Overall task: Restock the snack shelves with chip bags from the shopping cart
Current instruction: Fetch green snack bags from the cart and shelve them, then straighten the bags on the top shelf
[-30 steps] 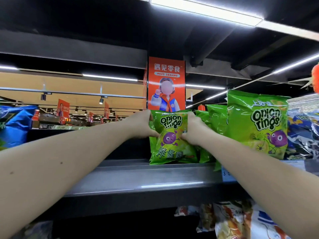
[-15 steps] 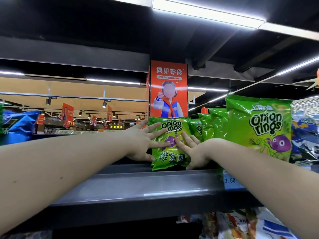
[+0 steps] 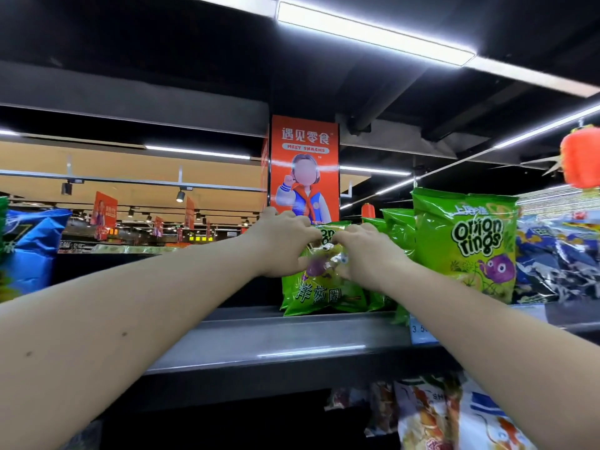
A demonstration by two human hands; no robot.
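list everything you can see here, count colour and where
onion ring bag: one, green, mid-shelf, upright
other onion ring bags: at least three, green, right of it
blue bag: one, blue, shelf far left
dark bags: several, dark blue, shelf far right
shelf: one, grey, across middle
price tag: one, pale, shelf edge right
sign: one, orange, behind shelf
lower bags: several, white-orange, below shelf
left hand: one, gripping onion ring bag
right hand: one, gripping onion ring bag

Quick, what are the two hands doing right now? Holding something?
Left hand: fingers curled, gripping the green onion rings bag.
Right hand: curled, gripping the same bag.
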